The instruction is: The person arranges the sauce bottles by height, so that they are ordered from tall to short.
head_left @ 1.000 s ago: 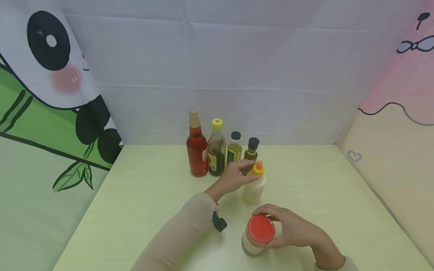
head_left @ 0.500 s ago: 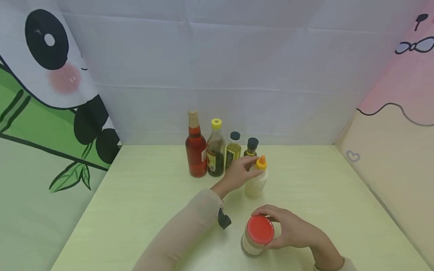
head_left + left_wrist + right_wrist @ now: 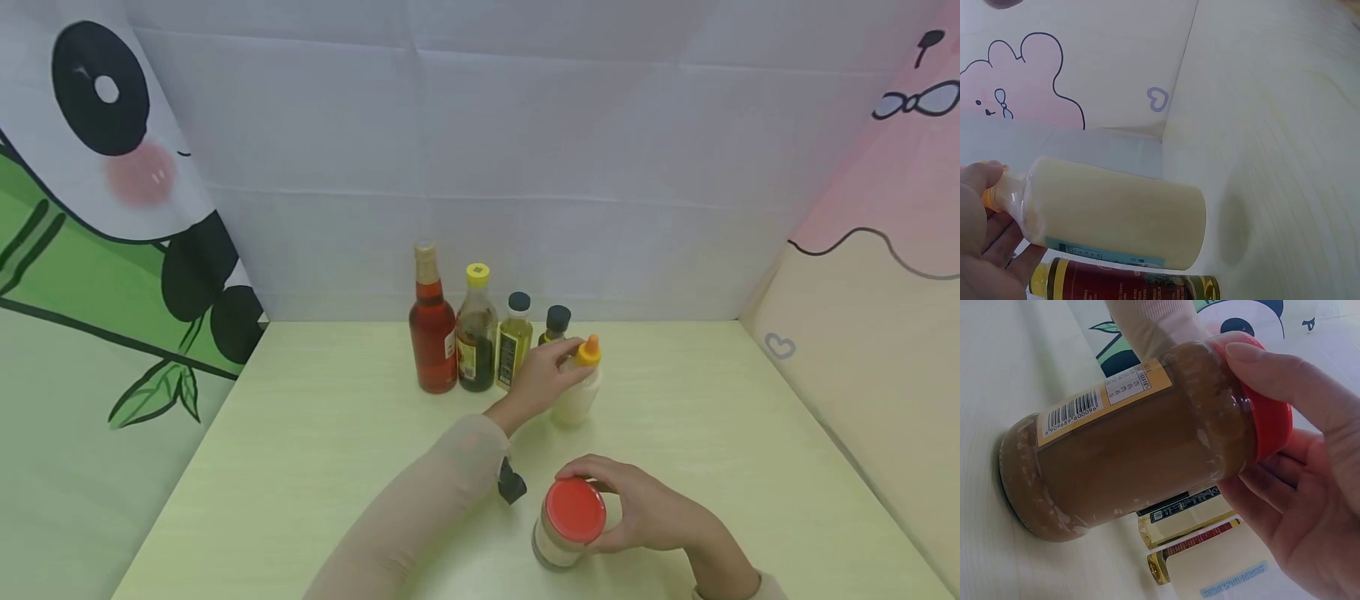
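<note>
My left hand point(image 3: 546, 373) pinches a squeeze bottle point(image 3: 576, 403) by its neck, just under the orange-yellow nozzle cap. In the left wrist view this cream-filled bottle point(image 3: 1116, 212) hangs a little off the table, with its shadow beyond the base. Nearer me, my right hand point(image 3: 637, 507) grips a glass jar point(image 3: 557, 542) around its red lid point(image 3: 576, 510). The right wrist view shows the jar point(image 3: 1129, 444) full of brown spread, with a barcode label; its base appears to rest on the table. Behind my left hand, a small dark-capped bottle point(image 3: 558, 319) is mostly hidden.
Along the back of the table point(image 3: 300, 467) stand a red bottle point(image 3: 433, 346), a yellow-capped bottle of dark liquid point(image 3: 477, 342) and a dark-capped oil bottle point(image 3: 514, 343), close together. A pale cloth point(image 3: 480, 150) hangs behind them, and printed cloths flank both sides.
My left hand has carried the squeeze bottle away from me and slightly right, toward the row of bottles. The right hand and the jar have stayed in place.
</note>
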Demonstrator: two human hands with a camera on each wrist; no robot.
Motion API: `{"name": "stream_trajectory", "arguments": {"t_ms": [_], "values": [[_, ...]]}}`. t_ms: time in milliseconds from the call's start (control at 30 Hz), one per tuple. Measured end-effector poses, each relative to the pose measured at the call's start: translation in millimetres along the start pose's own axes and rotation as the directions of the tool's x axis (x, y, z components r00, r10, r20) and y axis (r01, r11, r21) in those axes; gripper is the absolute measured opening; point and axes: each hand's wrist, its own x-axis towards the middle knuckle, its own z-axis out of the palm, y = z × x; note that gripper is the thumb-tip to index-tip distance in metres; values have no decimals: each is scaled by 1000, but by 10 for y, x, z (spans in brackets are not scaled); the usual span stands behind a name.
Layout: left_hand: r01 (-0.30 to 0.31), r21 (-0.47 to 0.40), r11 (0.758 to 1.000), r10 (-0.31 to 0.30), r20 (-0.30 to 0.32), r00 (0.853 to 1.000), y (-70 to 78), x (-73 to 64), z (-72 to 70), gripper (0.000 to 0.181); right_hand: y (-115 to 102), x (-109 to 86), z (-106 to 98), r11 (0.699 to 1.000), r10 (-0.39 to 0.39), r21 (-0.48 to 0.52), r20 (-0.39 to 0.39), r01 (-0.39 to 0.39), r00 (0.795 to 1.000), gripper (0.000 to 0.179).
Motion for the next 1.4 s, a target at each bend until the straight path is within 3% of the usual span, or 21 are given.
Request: {"name": "stream_trajectory", "arguments": {"t_ms": [467,833,1033,1200,1400], "values": [[53,22,998,-52,-41,998,-42,123,185,31,18,-3,9,1000,-22,-7,-8,22,1000,58],[99,156,983,-86,-90,992,-93,192,301,35,-3,-12,14,1000,-29,6,-12,29,1000,58],[148,247,958,-133,-74,988,-53,212,343,37,15,-19,30,999,-41,-4,-20,41,999,59],[198,263,944,-189,-61,980,-69,229,364,38,3,-14,45,1000,-8,7,-23,8,1000,60],[201,272,941,-194,-55,980,-78,263,385,37,-3,-38,53,999,-50,-16,-43,49,998,60]]}}
